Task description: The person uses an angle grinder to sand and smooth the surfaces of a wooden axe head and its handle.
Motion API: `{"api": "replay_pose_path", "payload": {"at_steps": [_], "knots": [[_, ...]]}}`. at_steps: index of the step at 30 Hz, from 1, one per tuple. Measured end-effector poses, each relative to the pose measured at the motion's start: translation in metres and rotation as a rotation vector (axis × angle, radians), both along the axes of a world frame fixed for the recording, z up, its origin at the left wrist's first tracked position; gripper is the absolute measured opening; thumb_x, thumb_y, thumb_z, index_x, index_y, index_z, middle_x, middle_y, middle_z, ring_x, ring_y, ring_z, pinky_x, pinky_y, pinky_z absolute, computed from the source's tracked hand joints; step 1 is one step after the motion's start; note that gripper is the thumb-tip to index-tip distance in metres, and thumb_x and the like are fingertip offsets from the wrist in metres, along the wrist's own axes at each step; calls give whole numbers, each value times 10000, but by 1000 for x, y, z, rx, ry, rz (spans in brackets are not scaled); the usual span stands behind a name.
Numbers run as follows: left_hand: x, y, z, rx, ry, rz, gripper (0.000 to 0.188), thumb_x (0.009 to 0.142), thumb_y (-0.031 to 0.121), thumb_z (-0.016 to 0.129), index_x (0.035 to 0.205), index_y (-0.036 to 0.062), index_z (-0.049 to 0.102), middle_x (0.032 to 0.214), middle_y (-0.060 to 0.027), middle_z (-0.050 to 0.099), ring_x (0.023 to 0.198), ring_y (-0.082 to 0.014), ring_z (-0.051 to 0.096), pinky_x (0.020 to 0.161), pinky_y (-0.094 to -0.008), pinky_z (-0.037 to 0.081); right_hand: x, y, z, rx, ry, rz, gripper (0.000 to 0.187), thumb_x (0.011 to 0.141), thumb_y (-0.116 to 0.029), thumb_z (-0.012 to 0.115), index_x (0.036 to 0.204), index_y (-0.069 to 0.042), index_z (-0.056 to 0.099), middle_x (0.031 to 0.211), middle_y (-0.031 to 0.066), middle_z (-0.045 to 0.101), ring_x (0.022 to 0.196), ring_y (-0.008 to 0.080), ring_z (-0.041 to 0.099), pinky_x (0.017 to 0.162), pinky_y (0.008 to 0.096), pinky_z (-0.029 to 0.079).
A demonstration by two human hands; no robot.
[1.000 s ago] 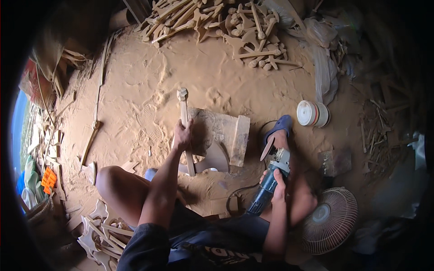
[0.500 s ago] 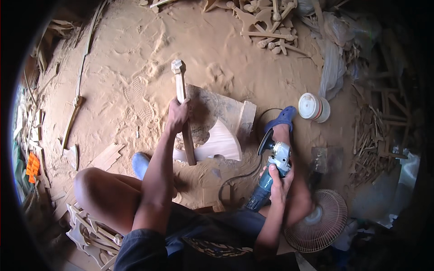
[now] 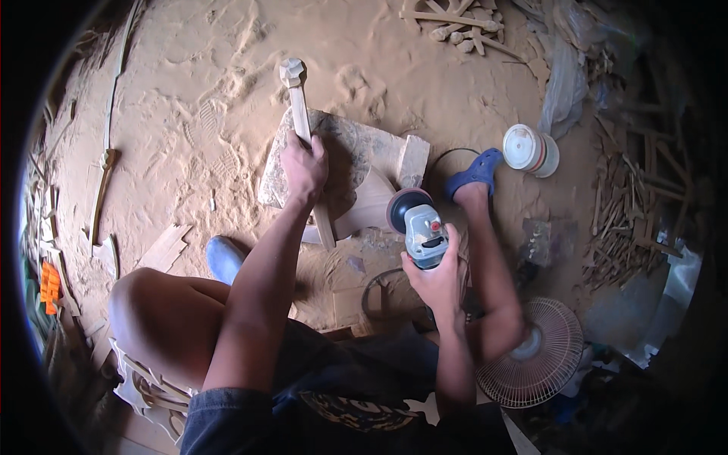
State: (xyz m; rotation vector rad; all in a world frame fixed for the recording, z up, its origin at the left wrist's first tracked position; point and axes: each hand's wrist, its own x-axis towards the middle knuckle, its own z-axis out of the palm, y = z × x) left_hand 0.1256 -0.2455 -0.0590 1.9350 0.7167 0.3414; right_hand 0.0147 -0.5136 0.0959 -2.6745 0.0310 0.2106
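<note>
A wooden axe shape lies at the middle, with a narrow handle (image 3: 300, 114) ending in a faceted knob and a pale broad blade (image 3: 370, 203). My left hand (image 3: 305, 168) is wrapped round the handle over a worn wooden block (image 3: 277, 173). In my right hand (image 3: 440, 284) is a grey-green angle grinder (image 3: 421, 233), gripped by its body. Its round disc (image 3: 405, 206) overlaps the right edge of the blade; whether they touch I cannot tell. The rear of the grinder is hidden behind my right hand and wrist.
A white bucket (image 3: 523, 149) stands beyond my right foot in its blue clog (image 3: 476, 173). A fan's wire guard (image 3: 546, 371) is by my right knee. The grinder's cord (image 3: 367, 299) curves between my legs. Wood scraps (image 3: 607, 224) heap at the right; sawdust covers the ground.
My right hand has raised the grinder up and left from beside my right leg, turning its disc toward the axe blade. My left hand still holds the handle, which has shifted slightly upward in view.
</note>
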Motion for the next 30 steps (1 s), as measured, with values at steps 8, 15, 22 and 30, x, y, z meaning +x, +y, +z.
{"api": "replay_pose_path", "payload": {"at_steps": [8, 15, 22, 30], "knots": [[1, -1, -5, -4, -25, 12, 252, 983, 178, 675, 976, -50, 568, 686, -263, 672, 654, -462, 699, 627, -522, 535, -1, 25, -31, 76, 140, 89, 939, 844, -316, 844, 1584, -48, 333, 1018, 356, 722, 897, 549, 713, 777, 612, 573], [1, 1, -6, -27, -25, -26, 253, 982, 170, 666, 983, -66, 574, 668, -242, 680, 607, -429, 701, 594, -499, 538, 0, 26, -31, -94, 55, -52, 903, 840, -308, 846, 1547, -56, 344, 972, 347, 728, 894, 545, 714, 786, 626, 561], [3, 1, -10, 3, -57, -7, 266, 980, 184, 667, 965, -64, 575, 657, -229, 678, 599, -411, 702, 592, -485, 539, 2, 34, -28, -68, 99, 8, 950, 861, -313, 832, 1578, 6, 296, 1016, 342, 724, 911, 530, 725, 805, 595, 585], [1, 2, -3, 22, -36, -24, 266, 982, 188, 658, 956, -64, 578, 640, -230, 675, 581, -406, 696, 592, -476, 539, 10, 40, -29, -98, 90, -122, 901, 836, -283, 848, 1532, -32, 334, 986, 341, 731, 902, 540, 718, 784, 615, 563]]}}
